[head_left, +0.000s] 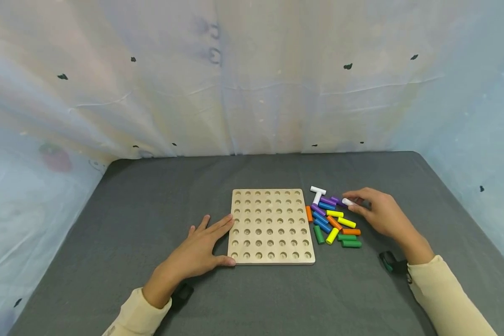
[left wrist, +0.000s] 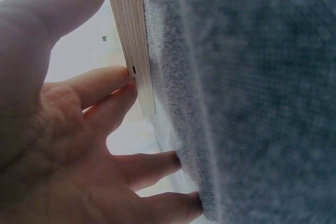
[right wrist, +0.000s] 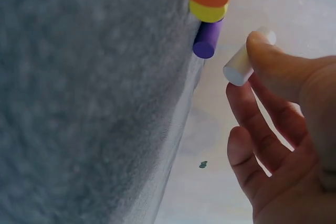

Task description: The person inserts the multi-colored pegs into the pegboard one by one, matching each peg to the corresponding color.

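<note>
A square wooden pegboard [head_left: 263, 226] with rows of round holes lies on the grey cloth. My left hand [head_left: 199, 249] rests at its left side, fingers spread and fairly straight; thumb and fingertips touch the board's edge [left wrist: 131, 40] in the left wrist view. Between thumb and fingers, my right hand [head_left: 382, 212] pinches a white peg [right wrist: 242, 65], held just off the cloth. Beneath and left of that hand lies a loose pile of pegs: purple [head_left: 318, 210], blue [head_left: 320, 217], yellow [head_left: 346, 222], orange [head_left: 351, 232], green [head_left: 352, 244] and white [head_left: 318, 190].
The pile sits close along the board's right side, and an orange peg [head_left: 309, 214] touches that edge. Grey cloth [head_left: 159, 200] covers the table. Pale curtains [head_left: 252, 93] hang behind and at both sides. Each wrist carries a small black camera [head_left: 388, 261].
</note>
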`<state>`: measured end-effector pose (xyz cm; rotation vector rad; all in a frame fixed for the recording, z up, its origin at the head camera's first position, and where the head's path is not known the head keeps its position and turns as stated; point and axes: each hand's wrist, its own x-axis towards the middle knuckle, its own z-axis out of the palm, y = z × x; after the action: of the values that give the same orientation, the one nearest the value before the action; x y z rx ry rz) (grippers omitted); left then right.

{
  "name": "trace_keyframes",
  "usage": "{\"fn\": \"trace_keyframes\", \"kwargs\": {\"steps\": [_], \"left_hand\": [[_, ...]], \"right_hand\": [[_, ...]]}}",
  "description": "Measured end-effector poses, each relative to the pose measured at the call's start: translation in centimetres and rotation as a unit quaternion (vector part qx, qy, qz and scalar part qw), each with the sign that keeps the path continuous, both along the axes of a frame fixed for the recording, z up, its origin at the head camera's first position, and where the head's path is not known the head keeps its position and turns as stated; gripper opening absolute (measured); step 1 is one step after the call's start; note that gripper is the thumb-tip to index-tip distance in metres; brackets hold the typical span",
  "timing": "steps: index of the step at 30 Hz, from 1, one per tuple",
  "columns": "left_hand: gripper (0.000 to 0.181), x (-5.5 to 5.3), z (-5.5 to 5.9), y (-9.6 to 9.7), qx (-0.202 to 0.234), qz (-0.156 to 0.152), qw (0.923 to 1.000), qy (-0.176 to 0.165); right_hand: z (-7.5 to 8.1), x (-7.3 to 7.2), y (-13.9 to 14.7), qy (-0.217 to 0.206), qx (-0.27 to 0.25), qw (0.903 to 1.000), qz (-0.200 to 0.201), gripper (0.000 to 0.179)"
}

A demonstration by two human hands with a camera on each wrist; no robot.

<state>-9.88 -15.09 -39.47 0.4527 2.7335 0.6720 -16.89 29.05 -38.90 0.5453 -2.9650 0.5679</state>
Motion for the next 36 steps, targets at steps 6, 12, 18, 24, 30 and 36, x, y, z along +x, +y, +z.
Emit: {"fn": "trace_keyframes", "kwargs": {"steps": [6, 12, 18, 24, 30, 36], "left_hand": [[0.095, -0.03, -0.04, -0.07, -0.001, -0.001, 1.0, -0.003], [0.094, 0.01, 0.17, -0.1, -0.011, -0.002, 0.9999, 0.002], [0.095, 0.1, 0.31, -0.27, -0.021, 0.012, 0.9997, -0.001], [0.096, 0.13, 0.42, -0.28, -0.03, 0.015, 0.9994, 0.0], [0.096, 0.06, 0.47, 0.05, -0.036, 0.016, 0.9992, -0.002], [0.097, 0.03, 0.39, 0.22, -0.05, 0.031, 0.9983, -0.005]], "right_hand": [[-0.16, 0.43, 0.16, 0.019, -0.004, 0.9998, 0.008, 0.033], [-0.16, 0.59, 0.25, 0.016, -0.012, 0.9997, 0.013, 0.033], [-0.22, 0.39, 0.12, 0.003, -0.03, 0.9993, 0.019, 0.032], [0.02, 0.23, 0.13, -0.007, -0.042, 0.999, 0.011, 0.026], [0.04, 0.26, 0.37, -0.019, -0.026, 0.9995, 0.006, 0.025], [-0.11, 0.23, 0.55, -0.033, -0.021, 0.9992, 0.003, 0.026]]}}
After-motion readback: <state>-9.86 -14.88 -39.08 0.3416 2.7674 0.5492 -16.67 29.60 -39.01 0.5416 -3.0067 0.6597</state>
